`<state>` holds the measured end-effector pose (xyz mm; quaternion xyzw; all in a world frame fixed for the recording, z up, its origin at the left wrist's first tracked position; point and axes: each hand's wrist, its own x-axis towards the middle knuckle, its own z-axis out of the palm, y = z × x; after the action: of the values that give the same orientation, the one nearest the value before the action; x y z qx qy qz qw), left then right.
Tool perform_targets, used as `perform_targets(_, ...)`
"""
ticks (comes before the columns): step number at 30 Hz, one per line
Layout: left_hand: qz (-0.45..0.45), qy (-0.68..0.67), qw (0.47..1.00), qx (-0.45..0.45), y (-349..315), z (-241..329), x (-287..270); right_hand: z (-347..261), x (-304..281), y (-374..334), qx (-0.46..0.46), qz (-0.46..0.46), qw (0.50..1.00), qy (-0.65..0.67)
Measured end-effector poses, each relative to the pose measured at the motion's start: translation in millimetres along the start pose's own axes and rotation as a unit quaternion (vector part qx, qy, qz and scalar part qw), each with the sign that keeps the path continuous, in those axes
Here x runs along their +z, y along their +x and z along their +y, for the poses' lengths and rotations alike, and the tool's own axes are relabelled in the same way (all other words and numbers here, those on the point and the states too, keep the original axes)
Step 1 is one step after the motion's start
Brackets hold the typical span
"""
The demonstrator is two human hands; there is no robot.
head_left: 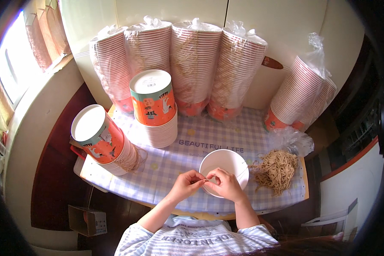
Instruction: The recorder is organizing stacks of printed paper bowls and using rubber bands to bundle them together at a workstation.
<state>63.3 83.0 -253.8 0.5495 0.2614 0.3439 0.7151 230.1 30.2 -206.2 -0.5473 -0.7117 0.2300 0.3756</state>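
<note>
Both of my hands meet at the near left side of a white paper bucket (pixel 213 160), which stands with its open mouth up near the table's front edge. My left hand (pixel 187 184) pinches a thin tan cord (pixel 206 180) between thumb and fingers. Close against it, my right hand (pixel 224 184) pinches the same cord in front of the bucket's opening. Most of the cord is hidden by the fingers. To the right of the bucket lies a loose heap of tan cords (pixel 278 170).
Several tall bagged stacks of paper buckets (pixel 195 68) line the back, with more bagged stacks (pixel 295 94) at the right. Upside-down printed buckets (pixel 153 104) stand left of centre; another stack (pixel 102 138) leans at the left edge. A clear plastic bag (pixel 296 141) lies behind the heap.
</note>
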Motion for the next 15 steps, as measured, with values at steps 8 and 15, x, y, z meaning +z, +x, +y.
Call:
perform_targets(8,0.001,0.024,1.000,0.006,-1.3,2.1,2.1,1.3,-0.1,1.1,0.037,-0.011,0.999,0.019)
perform_targets(15,0.007,0.081,0.996,0.022,-2.0,-0.2,1.0,6.6,1.9,0.9,0.053,-0.025,0.996,0.069)
